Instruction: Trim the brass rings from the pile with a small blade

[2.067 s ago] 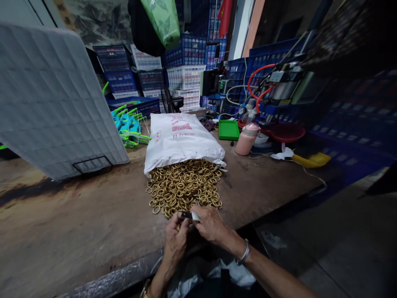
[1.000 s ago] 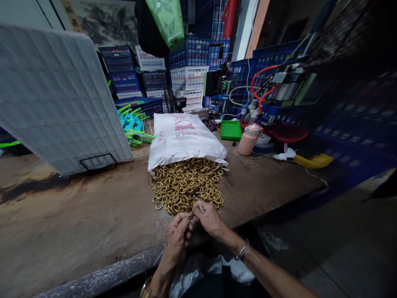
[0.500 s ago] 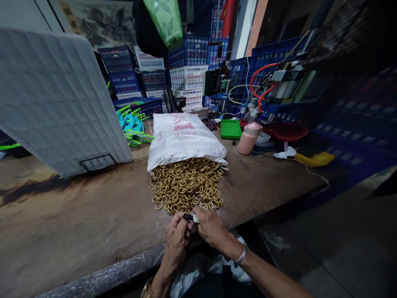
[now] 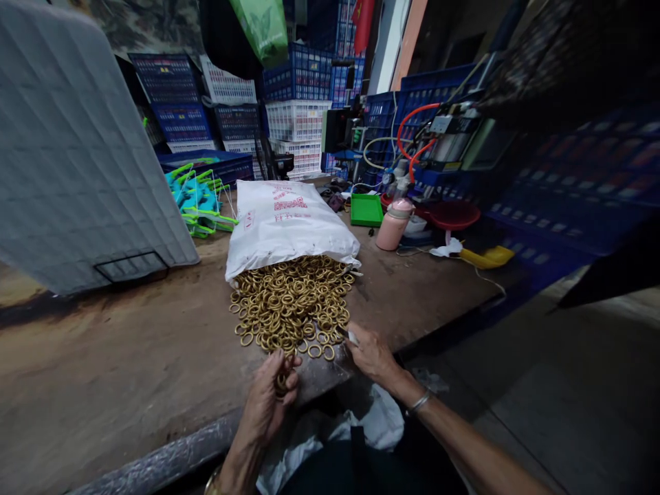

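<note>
A heap of gold metal rings [image 4: 291, 302] spills from the open mouth of a white sack [image 4: 286, 223] lying on a worn wooden bench [image 4: 128, 364]. My left hand [image 4: 271, 399] is curled near the bench's front edge, fingers closed round a gold ring [image 4: 281, 383]. My right hand [image 4: 368, 352] rests at the heap's right front corner, pinching a small pale tool [image 4: 352, 337] whose tip shows past the fingers. A bracelet sits on my right wrist. White cloth or plastic [image 4: 376, 430] lies in my lap below the bench edge.
A grey padded panel [image 4: 77, 158] leans at the left. Behind the sack are teal and green wire hangers [image 4: 199, 196], a green tray [image 4: 366, 210], a pink bottle [image 4: 392, 225], a red bowl [image 4: 451, 214], a yellow scoop [image 4: 487, 256], a machine with red hoses [image 4: 443, 137] and stacked crates [image 4: 296, 117].
My hands were together working a small tool at the heap's front. They have parted: the left now holds a ring lower down, the right moved right. The view shifted slightly.
</note>
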Tool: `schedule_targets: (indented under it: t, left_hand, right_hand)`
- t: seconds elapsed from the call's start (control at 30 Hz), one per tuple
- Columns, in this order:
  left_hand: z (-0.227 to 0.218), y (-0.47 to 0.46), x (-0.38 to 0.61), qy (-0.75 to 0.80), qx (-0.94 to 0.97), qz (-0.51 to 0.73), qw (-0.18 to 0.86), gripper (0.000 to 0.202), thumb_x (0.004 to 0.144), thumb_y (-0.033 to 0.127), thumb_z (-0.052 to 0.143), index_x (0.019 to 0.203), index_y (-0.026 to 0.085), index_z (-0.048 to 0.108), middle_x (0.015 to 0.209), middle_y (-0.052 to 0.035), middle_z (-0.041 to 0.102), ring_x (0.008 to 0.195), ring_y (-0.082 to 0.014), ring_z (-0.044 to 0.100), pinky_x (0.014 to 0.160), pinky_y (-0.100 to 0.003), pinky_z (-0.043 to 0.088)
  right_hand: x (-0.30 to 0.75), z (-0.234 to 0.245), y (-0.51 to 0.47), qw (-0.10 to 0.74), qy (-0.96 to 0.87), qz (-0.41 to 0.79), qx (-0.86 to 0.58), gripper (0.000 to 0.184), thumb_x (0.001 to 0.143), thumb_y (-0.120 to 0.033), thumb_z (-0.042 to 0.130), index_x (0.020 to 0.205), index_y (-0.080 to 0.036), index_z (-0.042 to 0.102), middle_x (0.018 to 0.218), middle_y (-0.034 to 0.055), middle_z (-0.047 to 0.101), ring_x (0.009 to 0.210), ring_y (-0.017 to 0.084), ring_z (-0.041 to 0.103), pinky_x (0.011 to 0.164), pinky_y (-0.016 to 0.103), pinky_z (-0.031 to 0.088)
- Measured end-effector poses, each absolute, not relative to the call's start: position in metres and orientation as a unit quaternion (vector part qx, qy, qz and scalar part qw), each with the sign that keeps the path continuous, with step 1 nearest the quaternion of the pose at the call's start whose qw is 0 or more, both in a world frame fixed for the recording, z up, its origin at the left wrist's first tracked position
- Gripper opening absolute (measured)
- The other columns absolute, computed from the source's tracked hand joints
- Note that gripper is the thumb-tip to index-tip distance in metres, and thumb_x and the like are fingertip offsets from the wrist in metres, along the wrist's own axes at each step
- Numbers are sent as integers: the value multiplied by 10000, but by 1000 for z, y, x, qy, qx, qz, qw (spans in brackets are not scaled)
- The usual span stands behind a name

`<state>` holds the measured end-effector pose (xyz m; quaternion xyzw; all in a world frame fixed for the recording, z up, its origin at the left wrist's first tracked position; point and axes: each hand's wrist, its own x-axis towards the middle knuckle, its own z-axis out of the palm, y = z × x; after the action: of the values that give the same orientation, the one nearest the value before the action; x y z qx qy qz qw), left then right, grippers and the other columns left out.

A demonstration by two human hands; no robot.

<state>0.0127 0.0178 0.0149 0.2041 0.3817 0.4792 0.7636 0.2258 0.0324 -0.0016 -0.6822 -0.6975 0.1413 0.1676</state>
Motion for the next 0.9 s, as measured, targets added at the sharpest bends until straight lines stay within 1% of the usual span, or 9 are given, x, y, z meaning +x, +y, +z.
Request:
schedule_targets:
  t: [0.1,0.2,0.27,0.37,0.5,0.57,0.63,0.73,0.9]
  left_hand:
    - [10,20,15,375,178,472,778,264,664,348,659,722,131,521,706,-33,591,426,-29,408,335,-124,245]
    - [9,21,15,356,157,465,795,222,682,313,644,775,141,539,674,-14,575,423,-31,412,341,-123,252]
    - [9,21,14,339,146,459,808,196,704,301,622,798,143,554,666,-5,558,435,-32,420,348,-122,265]
    - [8,22,11,320,131,456,820,188,720,312,606,715,131,553,674,-9,549,475,-42,447,357,-123,287]
    - [7,23,11,324,138,456,817,185,679,271,651,670,129,532,691,-20,565,544,-69,502,361,-119,295]
    - [6,24,14,336,160,451,812,183,660,249,669,691,135,528,679,-10,560,560,-79,518,361,-119,297]
    - [5,25,18,350,185,440,806,207,648,263,681,713,146,523,655,10,546,541,-76,515,357,-121,295]
    - [4,25,27,393,241,438,772,258,649,352,667,718,156,514,595,36,517,470,-62,472,337,-124,274]
    - [4,23,37,455,343,432,699,332,661,482,598,673,165,501,475,73,435,364,-46,358,322,-144,230]
  right_hand:
    - [215,-10,19,159,-705,132,-678,94,787,-194,432,845,-196,505,726,11,610,646,135,539,554,226,264]
    - [199,-10,14,149,-691,111,-698,120,799,-256,456,904,-203,482,825,23,618,721,154,560,570,237,257]
    - [189,-8,14,139,-682,110,-709,131,802,-230,443,927,-207,475,867,25,614,763,161,562,582,243,257]
    - [181,-8,16,125,-678,114,-715,164,796,-171,409,940,-204,479,911,35,598,811,162,549,604,248,264]
    - [182,-11,20,120,-682,115,-713,189,771,-154,409,941,-197,481,957,47,570,799,155,533,603,245,269]
    - [184,-10,22,138,-687,124,-703,192,747,-134,420,920,-191,480,928,44,575,773,150,531,593,239,269]
    - [185,-6,23,162,-692,149,-688,193,728,-109,421,896,-184,477,844,33,591,720,142,532,579,232,270]
    - [182,1,23,208,-706,190,-650,198,722,-92,410,883,-188,475,741,11,591,653,131,526,569,217,281]
    - [168,8,24,284,-736,230,-571,179,716,-91,414,833,-200,493,714,-5,562,641,115,503,590,204,309]
